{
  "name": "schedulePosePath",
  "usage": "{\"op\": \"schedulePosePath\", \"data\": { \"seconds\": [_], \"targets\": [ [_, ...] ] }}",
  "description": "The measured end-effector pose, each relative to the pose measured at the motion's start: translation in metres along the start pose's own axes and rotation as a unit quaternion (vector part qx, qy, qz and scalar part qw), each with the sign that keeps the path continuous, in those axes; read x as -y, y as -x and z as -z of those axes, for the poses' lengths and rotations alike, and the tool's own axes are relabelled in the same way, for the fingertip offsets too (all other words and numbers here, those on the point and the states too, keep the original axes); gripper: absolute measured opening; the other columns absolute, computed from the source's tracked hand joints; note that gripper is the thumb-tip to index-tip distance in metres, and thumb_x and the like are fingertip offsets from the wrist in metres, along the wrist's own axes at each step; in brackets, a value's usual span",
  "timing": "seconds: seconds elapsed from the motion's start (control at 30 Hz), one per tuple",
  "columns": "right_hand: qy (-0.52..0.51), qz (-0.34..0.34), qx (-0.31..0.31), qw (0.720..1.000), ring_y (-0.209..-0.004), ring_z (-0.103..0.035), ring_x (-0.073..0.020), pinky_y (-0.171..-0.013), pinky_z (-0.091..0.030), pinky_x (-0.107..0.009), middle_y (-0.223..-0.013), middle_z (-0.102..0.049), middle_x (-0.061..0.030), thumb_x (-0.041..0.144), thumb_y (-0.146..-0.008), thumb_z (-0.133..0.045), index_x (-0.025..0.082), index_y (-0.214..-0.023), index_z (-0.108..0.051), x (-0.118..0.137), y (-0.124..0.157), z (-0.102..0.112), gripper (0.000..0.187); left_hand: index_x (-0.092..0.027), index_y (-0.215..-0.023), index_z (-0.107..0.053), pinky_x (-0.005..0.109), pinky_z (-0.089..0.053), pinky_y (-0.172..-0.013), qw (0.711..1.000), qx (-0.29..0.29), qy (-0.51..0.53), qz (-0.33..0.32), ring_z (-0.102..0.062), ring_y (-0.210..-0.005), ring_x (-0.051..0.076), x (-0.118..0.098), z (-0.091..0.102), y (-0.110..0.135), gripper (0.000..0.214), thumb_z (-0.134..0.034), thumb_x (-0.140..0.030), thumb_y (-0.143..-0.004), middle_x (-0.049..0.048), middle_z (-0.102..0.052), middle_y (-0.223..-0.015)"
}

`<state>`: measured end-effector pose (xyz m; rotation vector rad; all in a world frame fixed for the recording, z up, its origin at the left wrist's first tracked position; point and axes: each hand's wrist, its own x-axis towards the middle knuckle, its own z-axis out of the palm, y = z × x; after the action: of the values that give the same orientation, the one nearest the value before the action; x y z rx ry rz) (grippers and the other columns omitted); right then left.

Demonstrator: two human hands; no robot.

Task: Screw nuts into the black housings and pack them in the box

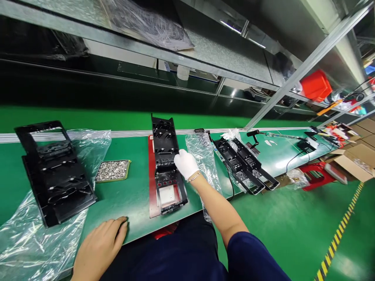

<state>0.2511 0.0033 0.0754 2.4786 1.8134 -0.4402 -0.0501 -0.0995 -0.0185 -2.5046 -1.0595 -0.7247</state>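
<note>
My right hand (186,165), in a white glove with a bracelet at the wrist, is closed at the right edge of a long black plastic housing (164,156). Its fingertips are partly hidden. The housing lies open side up on a red board (153,195), and a white patch shows through its near opening. At the table's front edge rests my bare left hand (101,244), fingers lying flat and holding nothing. Beyond that hand stands a shallow tray (128,170) full of small metal parts.
Another black housing (58,171) lies on clear plastic film (35,238) at the left. More film (205,160) is right of the gloved hand, followed by two black housings (241,162). A metal shelf (175,58) overhangs the table's back. Cardboard boxes (354,160) stand far right.
</note>
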Motion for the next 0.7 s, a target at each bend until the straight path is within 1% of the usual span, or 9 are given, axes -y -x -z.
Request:
{"op": "schedulePosePath", "data": {
  "seconds": [0.07,0.17,0.27,0.33,0.43,0.57,0.63,0.7],
  "targets": [
    [-0.006,-0.031,-0.006,0.999,-0.099,-0.059,-0.0091,-0.095,-0.048,-0.020,-0.113,-0.060,-0.0110,0.031,-0.100,-0.018,0.011,-0.126,-0.056,-0.019,0.009,0.009,0.050,-0.012,-0.088,-0.065,0.029,-0.040,-0.073,1.000,0.001,-0.001,-0.003,-0.057,-0.067,0.013,0.000,0.001,-0.001,0.029,-0.043,-0.027,-0.100,0.0003,-0.064,-0.072],
    [-0.009,-0.094,-0.012,0.995,-0.096,-0.059,-0.0075,-0.092,-0.045,-0.016,-0.111,-0.060,-0.0120,0.031,-0.100,-0.020,0.010,-0.128,-0.055,-0.057,0.030,0.019,0.049,-0.012,-0.086,-0.067,0.030,-0.040,-0.073,1.000,-0.004,-0.016,-0.025,-0.057,-0.068,0.013,0.001,0.003,-0.002,0.032,-0.041,-0.024,-0.100,0.0011,-0.065,-0.073],
    [-0.009,-0.158,-0.006,0.987,-0.095,-0.060,-0.0063,-0.090,-0.044,-0.015,-0.112,-0.060,-0.0129,0.028,-0.100,-0.021,0.010,-0.131,-0.054,-0.090,0.050,0.019,0.048,-0.013,-0.083,-0.069,0.031,-0.040,-0.074,0.997,-0.015,-0.044,-0.060,-0.056,-0.069,0.014,0.003,0.004,-0.004,0.036,-0.037,-0.016,-0.098,0.0023,-0.068,-0.075],
    [-0.010,-0.186,0.004,0.982,-0.097,-0.061,-0.0065,-0.089,-0.043,-0.015,-0.114,-0.060,-0.0134,0.027,-0.100,-0.022,0.011,-0.130,-0.054,-0.104,0.059,0.013,0.048,-0.015,-0.081,-0.070,0.032,-0.041,-0.075,0.995,-0.018,-0.053,-0.080,-0.057,-0.071,0.015,0.005,0.004,-0.005,0.038,-0.035,-0.010,-0.096,0.0028,-0.070,-0.079],
    [-0.019,-0.203,0.020,0.979,-0.101,-0.062,-0.0066,-0.091,-0.044,-0.015,-0.115,-0.059,-0.0141,0.027,-0.100,-0.022,0.010,-0.131,-0.055,-0.113,0.064,0.000,0.048,-0.016,-0.081,-0.071,0.032,-0.043,-0.076,0.995,-0.014,-0.046,-0.092,-0.059,-0.073,0.015,0.008,0.002,-0.004,0.041,-0.034,-0.006,-0.093,0.0031,-0.071,-0.083],
    [-0.040,-0.213,0.034,0.976,-0.105,-0.063,-0.0070,-0.096,-0.046,-0.015,-0.114,-0.059,-0.0152,0.027,-0.100,-0.022,0.008,-0.132,-0.054,-0.114,0.063,-0.015,0.049,-0.017,-0.084,-0.072,0.033,-0.044,-0.075,0.997,0.001,-0.015,-0.082,-0.059,-0.073,0.016,0.011,-0.005,0.006,0.040,-0.034,-0.009,-0.093,0.0034,-0.071,-0.081],
    [-0.050,-0.221,0.034,0.973,-0.107,-0.063,-0.0084,-0.100,-0.048,-0.019,-0.115,-0.060,-0.0137,0.029,-0.101,-0.023,0.011,-0.133,-0.055,-0.115,0.063,-0.021,0.049,-0.017,-0.087,-0.072,0.033,-0.045,-0.076,0.998,0.012,-0.002,-0.066,-0.060,-0.072,0.016,0.013,-0.011,0.014,0.038,-0.035,-0.013,-0.094,0.0038,-0.071,-0.082],
    [-0.059,-0.224,0.018,0.973,-0.117,-0.061,-0.0106,-0.107,-0.049,-0.025,-0.124,-0.057,-0.0117,0.035,-0.102,-0.023,0.018,-0.138,-0.053,-0.116,0.066,-0.026,0.050,-0.016,-0.091,-0.072,0.033,-0.045,-0.076,0.999,0.029,0.021,-0.033,-0.060,-0.072,0.015,0.015,-0.020,0.026,0.035,-0.037,-0.019,-0.096,0.0042,-0.072,-0.084]
  ]
}}
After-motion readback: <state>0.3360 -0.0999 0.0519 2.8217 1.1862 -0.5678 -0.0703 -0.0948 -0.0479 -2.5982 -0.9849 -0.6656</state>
